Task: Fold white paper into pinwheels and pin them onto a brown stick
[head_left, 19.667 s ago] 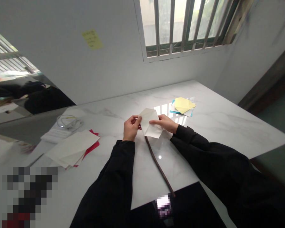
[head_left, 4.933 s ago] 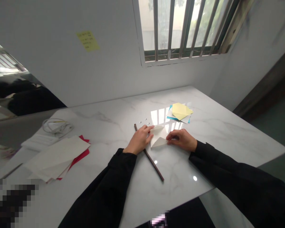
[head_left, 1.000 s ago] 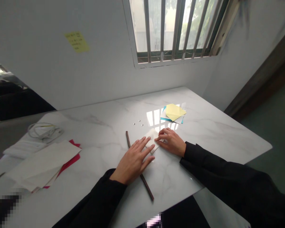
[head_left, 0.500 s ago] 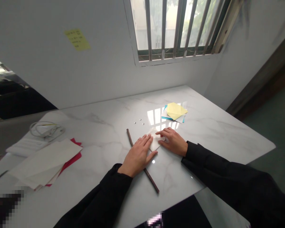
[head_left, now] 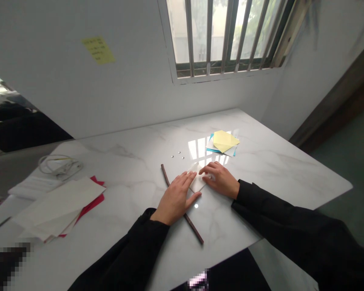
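A small white folded paper [head_left: 197,186] lies on the table between my two hands, one corner pointing toward me. My left hand [head_left: 176,197] rests flat on its left side, fingers stretched out and thumb apart. From the right, my right hand [head_left: 221,178] bends its fingers, with thumb and index fingertip close together at the paper's right flap; the exact contact is partly hidden. A thin dark brown stick [head_left: 194,229] runs under my left hand, its two ends showing.
Three tiny shiny beads [head_left: 179,152] lie beyond the paper. Yellow, white and blue sheets [head_left: 225,140] are stacked at the back right. On the left are white and red papers [head_left: 60,206] and a coiled white cable [head_left: 60,165]. A barred window [head_left: 227,36] is above the table [head_left: 133,194].
My right index finger has curled in, bringing its tip nearer the thumb at the paper. My left hand has stayed nearly still; the stick's near end has shifted slightly.
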### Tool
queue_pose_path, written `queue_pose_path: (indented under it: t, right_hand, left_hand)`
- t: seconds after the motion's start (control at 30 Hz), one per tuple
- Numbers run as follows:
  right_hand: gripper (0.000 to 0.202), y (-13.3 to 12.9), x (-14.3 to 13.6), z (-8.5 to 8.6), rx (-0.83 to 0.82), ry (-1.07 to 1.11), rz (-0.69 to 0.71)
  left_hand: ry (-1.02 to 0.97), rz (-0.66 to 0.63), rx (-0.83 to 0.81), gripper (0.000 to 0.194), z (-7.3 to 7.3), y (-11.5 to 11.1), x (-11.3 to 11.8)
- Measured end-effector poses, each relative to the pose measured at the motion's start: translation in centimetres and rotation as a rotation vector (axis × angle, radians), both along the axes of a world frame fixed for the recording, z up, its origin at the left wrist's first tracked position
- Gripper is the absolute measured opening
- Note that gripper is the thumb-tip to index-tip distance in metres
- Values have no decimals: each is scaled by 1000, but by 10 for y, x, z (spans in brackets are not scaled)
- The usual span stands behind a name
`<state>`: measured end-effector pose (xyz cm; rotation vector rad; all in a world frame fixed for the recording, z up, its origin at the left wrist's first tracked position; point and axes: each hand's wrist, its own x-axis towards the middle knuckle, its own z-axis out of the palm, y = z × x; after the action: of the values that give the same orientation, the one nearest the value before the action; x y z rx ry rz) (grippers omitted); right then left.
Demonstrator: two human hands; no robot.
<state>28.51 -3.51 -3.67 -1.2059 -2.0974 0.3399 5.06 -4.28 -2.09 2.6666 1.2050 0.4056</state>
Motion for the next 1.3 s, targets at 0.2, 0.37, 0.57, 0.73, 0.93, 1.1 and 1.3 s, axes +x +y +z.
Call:
queue_pose_path:
  t: [0.2,0.37,0.57,0.73,0.93,1.1,1.3]
  right_hand:
    - [30,0,-2,-1,100,-123,69]
    - [35,0,-2,-1,117,-194,97]
    - [33,1,0,-2,88,-255,171]
    - [33,1,2,-1,75,-269,149]
    - [31,1,2,0,82,-290,135]
    - [31,0,0,-1,87,-297,127]
    - [32,0,-1,2,53,-253,130]
  left_hand:
    - [10,12,31,63,-2,0,0]
    - [32,9,29,62,-1,1,1]
    - [139,-1,30,64,-1,-7,-3]
    - [193,6,57,65,-3,-17,-10]
    - [221,-15,19,68,0,-16,-20]
    - [201,-80,0,65,6,-16,-27]
    - [224,-131,3,62,15,-18,-27]
